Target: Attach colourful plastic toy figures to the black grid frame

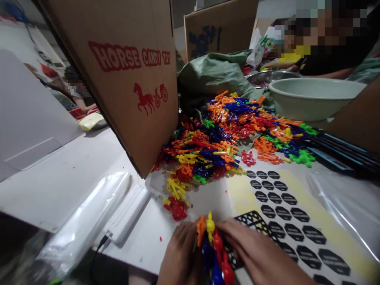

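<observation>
Coloured toys (218,242), fingers of left hand (179,253) and right hand (255,248) gripping them, toy heap (208,144) beyond

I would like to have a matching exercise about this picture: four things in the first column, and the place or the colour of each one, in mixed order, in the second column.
Column 1
1. Large bowl
2. Octagonal stickers
3. Black cable
4. Held toys

Column 2
A. Between the left hand and the right hand
B. Black, laid out in rows
C. Pale, behind the right part of the toy pile
D. Plugged into the flat white device

Right pairs: 1-C, 2-B, 3-D, 4-A
</observation>
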